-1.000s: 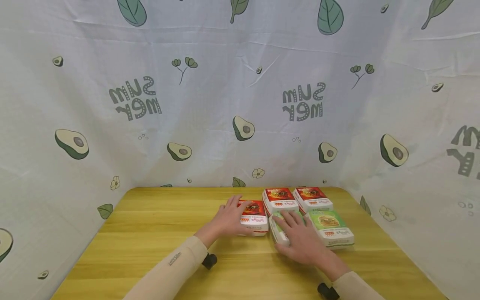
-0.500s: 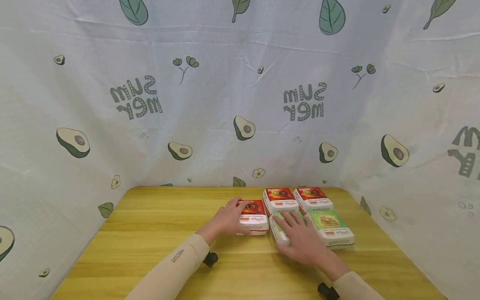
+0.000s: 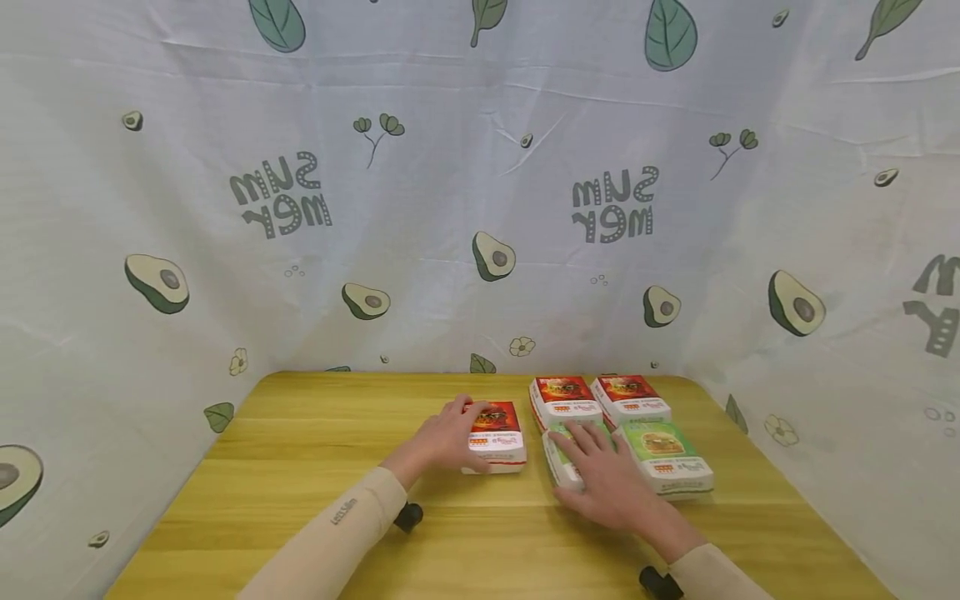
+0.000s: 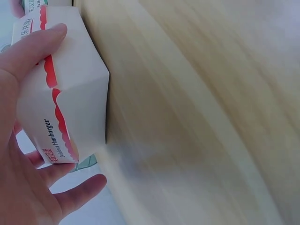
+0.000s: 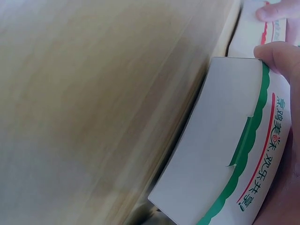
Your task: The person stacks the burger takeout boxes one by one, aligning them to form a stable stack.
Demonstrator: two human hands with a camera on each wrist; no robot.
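In the head view my left hand [image 3: 442, 439] grips a red-and-white hamburger box [image 3: 498, 427], which sits on the wooden table. Its thumb [image 4: 49, 40] lies on the box's front side in the left wrist view, while other fingers reach round the left end and one sticks out free. My right hand [image 3: 603, 479] rests spread over a green-and-white hamburger box [image 3: 561, 462], covering much of its lid. In the right wrist view that thumb [image 5: 276, 56] touches the corner of the green box [image 5: 220, 126]. A narrow strip of table separates the two held boxes.
Two more red hamburger boxes [image 3: 564, 398] stand behind the green one, side by side. Another green box [image 3: 663, 454] sits at its right, close against it. A printed cloth [image 3: 420, 208] hangs behind and beside the wooden table [image 3: 315, 467].
My left hand has shifted slightly left with the red box, widening the gap to the boxes at right. The right hand and its green box keep their place.
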